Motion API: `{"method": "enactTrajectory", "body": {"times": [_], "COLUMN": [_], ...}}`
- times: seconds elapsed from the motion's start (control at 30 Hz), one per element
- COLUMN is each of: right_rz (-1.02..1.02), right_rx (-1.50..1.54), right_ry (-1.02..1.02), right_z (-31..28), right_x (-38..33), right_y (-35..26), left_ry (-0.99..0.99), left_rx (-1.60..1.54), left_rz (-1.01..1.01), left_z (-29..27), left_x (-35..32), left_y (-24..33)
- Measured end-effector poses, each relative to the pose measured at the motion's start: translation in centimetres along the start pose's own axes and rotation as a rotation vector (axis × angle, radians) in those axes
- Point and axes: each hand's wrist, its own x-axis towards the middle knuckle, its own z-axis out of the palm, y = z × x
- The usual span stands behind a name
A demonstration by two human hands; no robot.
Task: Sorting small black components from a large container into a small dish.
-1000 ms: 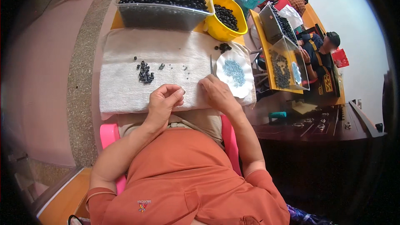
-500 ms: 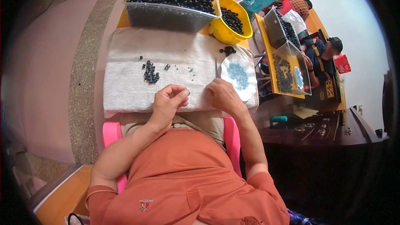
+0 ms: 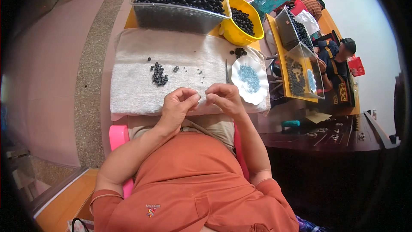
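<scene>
Over the near edge of the white towel [image 3: 133,96], my left hand [image 3: 180,105] is closed in a pinch of thumb and forefinger. What it holds, if anything, is too small to name. My right hand [image 3: 226,99] faces it, thumb and fingertips also pinched, with a narrow gap between the two hands. Beyond them lies a small pile of black beads [image 3: 159,76], with several loose specks and beads near it. Right of my right hand, a white scalloped dish [image 3: 260,96] carries tiny pale blue pieces [image 3: 249,78]. A thin dark pointed tool [image 3: 227,71] lies along the dish's left side.
A clear plastic bin [image 3: 176,19] full of black beads stands at the back, beside a yellow tub [image 3: 239,36] of beads. A few dark beads [image 3: 239,52] sit behind the dish. To the right, another person [image 3: 337,60] sits by a yellow table with clear bins [image 3: 302,71].
My right hand has moved left, away from the pointed tool and dish, up to my left hand. My left hand stays pinched in nearly the same place.
</scene>
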Motion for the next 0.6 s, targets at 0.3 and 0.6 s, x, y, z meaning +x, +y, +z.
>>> {"method": "enactTrajectory", "body": {"times": [0.3,0.6], "right_rz": [0.053,-0.207], "right_rx": [0.184,-0.044], "right_ry": [-0.048,0.034], "right_z": [0.7,1.9], "right_x": [0.9,0.3], "right_y": [0.6,1.3], "left_ry": [-0.117,-0.122], "left_rx": [-0.031,-0.111], "left_rz": [-0.023,-0.066], "left_z": [0.0,-0.1], "left_x": [-0.2,-0.1], "left_y": [0.5,0.4]}}
